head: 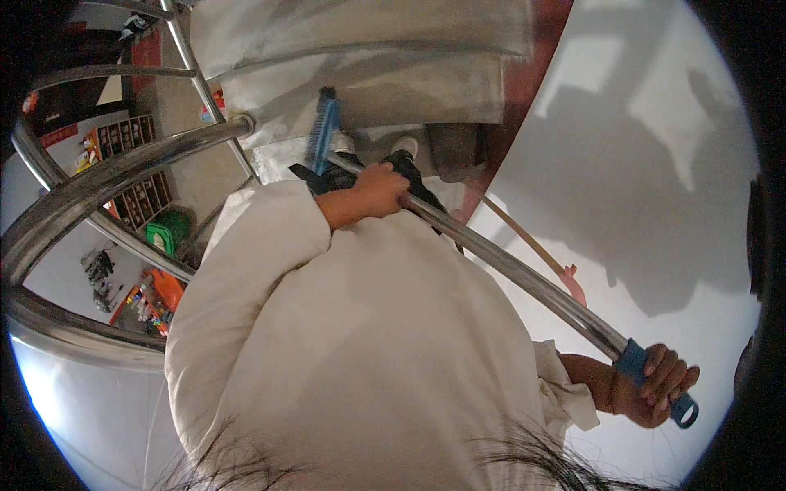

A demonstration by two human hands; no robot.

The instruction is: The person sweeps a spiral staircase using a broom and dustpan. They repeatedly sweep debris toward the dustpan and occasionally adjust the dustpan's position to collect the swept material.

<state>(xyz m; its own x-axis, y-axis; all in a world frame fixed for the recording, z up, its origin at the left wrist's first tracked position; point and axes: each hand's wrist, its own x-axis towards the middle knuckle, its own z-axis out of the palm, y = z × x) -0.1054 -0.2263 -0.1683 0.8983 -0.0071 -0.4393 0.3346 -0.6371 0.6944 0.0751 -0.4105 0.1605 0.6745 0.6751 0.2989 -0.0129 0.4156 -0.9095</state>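
Observation:
My left hand [382, 189] is closed around the lower part of a broom's metal shaft [509, 261], in front of my body. Out at the right, my right hand [656, 386] grips the blue plastic end [631, 359] of the same shaft. The shaft slants across me, down to a broom head [323, 135] with blue and dark bristles, slightly blurred. That head is beside my shoes [405, 145], near the front of a stair step [374, 92]. Whether the bristles touch the step, I cannot tell.
A stainless-steel railing [123, 144] curves along the left. To the right is a white wall [651, 202] with a red-brown skirting [534, 80]. Beside my feet stands a dark container [454, 150], near a thin stick [522, 233]. Below the railing are shelves [138, 196] and a green bin [167, 232].

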